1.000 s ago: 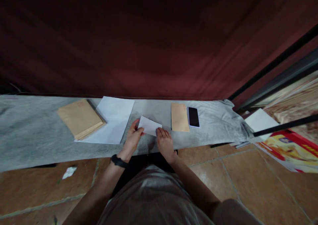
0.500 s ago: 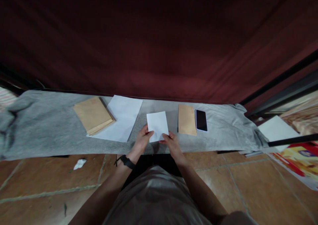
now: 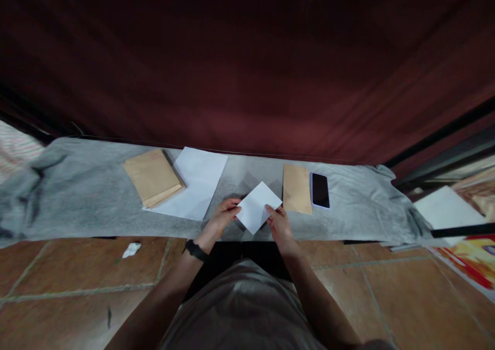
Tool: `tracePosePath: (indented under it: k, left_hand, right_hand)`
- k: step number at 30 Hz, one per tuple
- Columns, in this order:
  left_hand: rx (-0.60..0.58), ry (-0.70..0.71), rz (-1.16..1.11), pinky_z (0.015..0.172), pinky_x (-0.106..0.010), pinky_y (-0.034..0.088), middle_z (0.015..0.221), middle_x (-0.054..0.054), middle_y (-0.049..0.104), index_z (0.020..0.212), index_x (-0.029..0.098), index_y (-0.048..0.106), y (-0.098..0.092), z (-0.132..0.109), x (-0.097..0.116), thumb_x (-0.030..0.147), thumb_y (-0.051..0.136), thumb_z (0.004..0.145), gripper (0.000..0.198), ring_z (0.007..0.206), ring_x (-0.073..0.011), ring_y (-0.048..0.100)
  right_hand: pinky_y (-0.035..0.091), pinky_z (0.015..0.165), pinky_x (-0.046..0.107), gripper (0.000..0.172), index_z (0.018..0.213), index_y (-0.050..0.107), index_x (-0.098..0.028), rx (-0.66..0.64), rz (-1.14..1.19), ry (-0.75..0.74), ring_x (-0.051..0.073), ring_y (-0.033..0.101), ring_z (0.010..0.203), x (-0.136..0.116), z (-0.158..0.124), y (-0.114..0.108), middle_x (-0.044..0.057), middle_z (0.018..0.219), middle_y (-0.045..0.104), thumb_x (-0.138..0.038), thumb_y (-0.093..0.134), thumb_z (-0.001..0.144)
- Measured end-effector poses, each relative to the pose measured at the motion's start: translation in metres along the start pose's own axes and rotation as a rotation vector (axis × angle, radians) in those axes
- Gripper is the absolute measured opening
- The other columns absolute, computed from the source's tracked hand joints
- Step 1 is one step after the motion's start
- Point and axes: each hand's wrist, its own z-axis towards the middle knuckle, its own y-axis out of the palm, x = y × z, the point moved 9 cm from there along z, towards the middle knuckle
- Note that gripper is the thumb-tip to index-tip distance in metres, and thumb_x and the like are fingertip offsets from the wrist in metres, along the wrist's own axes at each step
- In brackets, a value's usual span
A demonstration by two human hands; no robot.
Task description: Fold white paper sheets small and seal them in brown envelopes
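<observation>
Both hands hold a small folded white paper just above the grey cloth on the bench. My left hand pinches its left corner, and a black band sits on that wrist. My right hand pinches its right edge. The paper is turned like a diamond, one corner pointing at me. A single brown envelope lies just to the right of it, with a black phone beside that.
A stack of brown envelopes lies to the left, partly on a large white sheet. A dark red curtain hangs behind the bench. On the tiled floor lie a paper scrap at left and a white sheet at right.
The folded paper has been lifted from the cloth and rotated from upright to a diamond angle between my hands. The view has shifted slightly left.
</observation>
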Motion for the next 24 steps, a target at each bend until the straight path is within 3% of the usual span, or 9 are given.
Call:
tracePosePath:
  k: [6, 9, 12, 17, 21, 24]
  left_hand:
    - [-0.111, 0.094, 0.133, 0.058, -0.025, 0.041, 0.064, 0.002, 0.063, 0.083, 0.018, 0.07, -0.001, 0.013, 0.017, 0.028, 0.072, 0.068, 0.018, 0.058, -0.0134, 0.057]
    - [-0.037, 0.154, 0.21, 0.06, -0.026, 0.045, 0.066, 0.001, 0.065, 0.085, 0.018, 0.072, -0.016, 0.021, 0.031, 0.027, 0.069, 0.074, 0.014, 0.06, -0.0148, 0.059]
    - [0.207, 0.287, 0.413, 0.071, -0.03, 0.052, 0.08, -0.003, 0.07, 0.09, 0.02, 0.072, -0.057, 0.02, 0.054, 0.027, 0.061, 0.083, 0.015, 0.074, -0.0183, 0.064]
    - [0.714, 0.445, 0.947, 0.099, -0.043, 0.049, 0.11, -0.011, 0.067, 0.109, 0.018, 0.067, -0.159, -0.011, 0.095, 0.022, 0.054, 0.089, 0.025, 0.108, -0.0273, 0.062]
    - [0.798, 0.391, 1.017, 0.102, -0.056, 0.043, 0.115, -0.017, 0.063, 0.109, 0.016, 0.065, -0.222, -0.03, 0.094, 0.031, 0.062, 0.085, 0.029, 0.116, -0.0371, 0.059]
    - [0.733, 0.357, 0.95, 0.094, -0.05, 0.049, 0.1, -0.014, 0.064, 0.095, 0.021, 0.066, -0.237, -0.038, 0.08, 0.04, 0.062, 0.086, 0.022, 0.105, -0.035, 0.063]
  right_hand:
    - [0.057, 0.054, 0.028, 0.044, 0.087, 0.069, -0.02, -0.04, -0.139, 0.05, 0.02, 0.07, 0.067, -0.005, 0.01, -0.016, 0.003, 0.08, 0.075, -0.047, 0.086, 0.057]
    - [0.056, 0.05, 0.029, 0.045, 0.082, 0.069, -0.02, -0.128, -0.308, 0.031, 0.021, 0.067, 0.067, -0.007, 0.017, -0.017, 0.001, 0.074, 0.071, -0.05, 0.086, 0.053]
    - [0.058, 0.052, 0.033, 0.046, 0.08, 0.066, -0.021, -0.079, -0.352, -0.041, 0.021, 0.065, 0.068, -0.007, 0.023, -0.021, 0.0, 0.07, 0.067, -0.056, 0.081, 0.055]
    - [0.059, 0.053, 0.034, 0.042, 0.082, 0.063, -0.022, -0.025, -0.473, -0.132, 0.02, 0.062, 0.068, -0.002, 0.027, -0.027, -0.001, 0.071, 0.062, -0.058, 0.071, 0.063]
    - [0.058, 0.051, 0.032, 0.04, 0.085, 0.063, -0.021, -0.023, -0.59, -0.185, 0.02, 0.062, 0.067, -0.002, 0.026, -0.026, 0.001, 0.072, 0.062, -0.058, 0.066, 0.07]
    - [0.057, 0.049, 0.031, 0.039, 0.085, 0.063, -0.021, -0.009, -0.613, -0.196, 0.02, 0.062, 0.065, -0.004, 0.026, -0.027, 0.001, 0.072, 0.063, -0.057, 0.065, 0.071]
